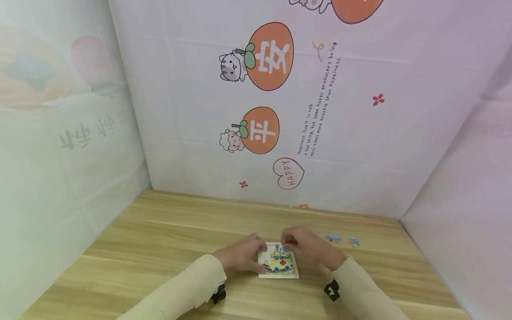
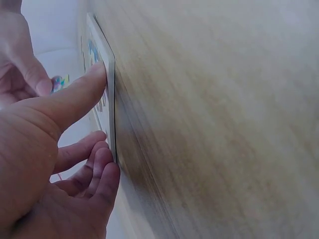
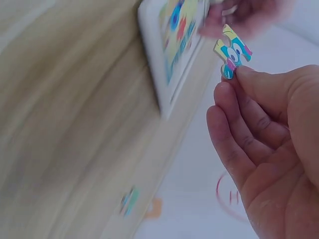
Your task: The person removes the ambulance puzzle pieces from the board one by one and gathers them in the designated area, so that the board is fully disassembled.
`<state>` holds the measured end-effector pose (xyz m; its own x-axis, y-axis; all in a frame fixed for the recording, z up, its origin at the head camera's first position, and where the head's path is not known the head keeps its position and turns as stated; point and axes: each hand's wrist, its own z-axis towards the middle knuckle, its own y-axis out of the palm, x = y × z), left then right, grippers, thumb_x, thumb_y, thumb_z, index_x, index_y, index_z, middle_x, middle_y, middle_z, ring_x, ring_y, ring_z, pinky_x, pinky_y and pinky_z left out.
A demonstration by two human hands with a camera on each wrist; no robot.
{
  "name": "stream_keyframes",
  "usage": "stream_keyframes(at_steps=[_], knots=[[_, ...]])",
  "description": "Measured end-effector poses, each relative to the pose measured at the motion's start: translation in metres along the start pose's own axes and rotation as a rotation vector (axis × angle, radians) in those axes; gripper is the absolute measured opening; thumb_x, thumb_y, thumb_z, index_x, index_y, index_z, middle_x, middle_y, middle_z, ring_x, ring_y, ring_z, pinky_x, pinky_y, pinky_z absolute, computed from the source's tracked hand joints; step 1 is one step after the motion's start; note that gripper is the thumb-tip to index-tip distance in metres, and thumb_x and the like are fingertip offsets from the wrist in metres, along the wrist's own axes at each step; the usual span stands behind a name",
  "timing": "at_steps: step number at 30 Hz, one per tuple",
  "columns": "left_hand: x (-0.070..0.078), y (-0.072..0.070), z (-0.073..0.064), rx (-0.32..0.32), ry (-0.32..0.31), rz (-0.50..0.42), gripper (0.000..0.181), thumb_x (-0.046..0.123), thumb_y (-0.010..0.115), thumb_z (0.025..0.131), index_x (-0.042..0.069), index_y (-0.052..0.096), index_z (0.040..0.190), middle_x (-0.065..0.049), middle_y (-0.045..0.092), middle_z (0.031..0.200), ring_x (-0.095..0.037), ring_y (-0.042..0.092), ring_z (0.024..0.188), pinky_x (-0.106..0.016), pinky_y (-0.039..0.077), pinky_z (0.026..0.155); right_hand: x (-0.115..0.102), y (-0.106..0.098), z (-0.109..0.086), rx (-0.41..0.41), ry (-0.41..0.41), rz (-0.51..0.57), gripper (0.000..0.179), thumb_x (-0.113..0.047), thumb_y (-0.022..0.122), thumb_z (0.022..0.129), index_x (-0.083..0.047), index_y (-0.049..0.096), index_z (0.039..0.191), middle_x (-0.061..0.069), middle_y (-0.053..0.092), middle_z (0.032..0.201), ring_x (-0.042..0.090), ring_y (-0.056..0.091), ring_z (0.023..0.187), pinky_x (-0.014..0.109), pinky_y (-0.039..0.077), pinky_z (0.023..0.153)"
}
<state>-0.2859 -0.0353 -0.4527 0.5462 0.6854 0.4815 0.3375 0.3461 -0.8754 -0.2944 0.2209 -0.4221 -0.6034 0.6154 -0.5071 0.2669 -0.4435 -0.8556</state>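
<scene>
Our left hand (image 1: pixel 242 253) grips the square board (image 1: pixel 278 276) at nine o'clock; our right hand (image 3: pixel 271 129) pinches a lobed piece (image 3: pixel 234 53).

A: Readable text?
B: Back cloth (image 1: pixel 180 111), beyond left hand (image 1: pixel 242 254) and right hand (image 1: pixel 306 244), printed sideways: "安" on the upper orange fruit (image 1: pixel 269 56), "平" on the lower orange fruit (image 1: pixel 261 130). Red heart (image 1: pixel 289 174) beyond the right hand: "HAPPY".
A: English lines (image 1: pixel 320 100)?
B: Same cloth, farther beyond that hand: "Happiness itself is not a bad thing, but some happy producers bring many times more trouble than happiness."
A: Other signs?
B: Red cross (image 1: pixel 282 262) on puzzle board (image 1: pixel 278 276), between the hands. Side cloth (image 1: pixel 40 200), left of the left hand: faint characters, can't read surely.
</scene>
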Motion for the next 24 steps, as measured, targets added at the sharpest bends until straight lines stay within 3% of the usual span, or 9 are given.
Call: stream_keyframes(at_steps=[8, 13, 24], knots=[[0.001, 0.002, -0.001, 0.006, -0.009, -0.013, 0.064, 0.037, 0.086, 0.088, 0.008, 0.062, 0.139, 0.002, 0.057, 0.118, -0.006, 0.049, 0.102, -0.025, 0.05, 0.095, 0.027, -0.032, -0.041, 0.058, 0.09, -0.055, 0.012, -0.005, 0.067, 0.101, -0.014, 0.067, 0.095, -0.006, 0.067, 0.087, 0.0, 0.057, 0.076, 0.022, 0.053, 0.066], [-0.001, 0.003, 0.0, 0.006, -0.004, -0.022, 0.064, 0.037, 0.086, 0.088, 0.008, 0.062, 0.139, 0.002, 0.057, 0.118, -0.005, 0.049, 0.101, -0.024, 0.05, 0.095, 0.045, -0.04, -0.06, 0.076, 0.11, -0.047, 0.01, -0.001, 0.068, 0.099, -0.01, 0.067, 0.095, -0.001, 0.069, 0.087, 0.001, 0.057, 0.075, 0.022, 0.053, 0.065], [0.003, 0.0, -0.003, 0.008, -0.003, 0.012, 0.065, 0.039, 0.086, 0.088, 0.008, 0.062, 0.14, 0.001, 0.059, 0.125, -0.007, 0.054, 0.11, -0.029, 0.052, 0.105, 0.067, -0.032, -0.069, 0.095, 0.155, -0.018, 0.008, -0.002, 0.068, 0.099, -0.009, 0.068, 0.096, 0.001, 0.067, 0.086, 0.002, 0.055, 0.074, 0.021, 0.051, 0.064]])
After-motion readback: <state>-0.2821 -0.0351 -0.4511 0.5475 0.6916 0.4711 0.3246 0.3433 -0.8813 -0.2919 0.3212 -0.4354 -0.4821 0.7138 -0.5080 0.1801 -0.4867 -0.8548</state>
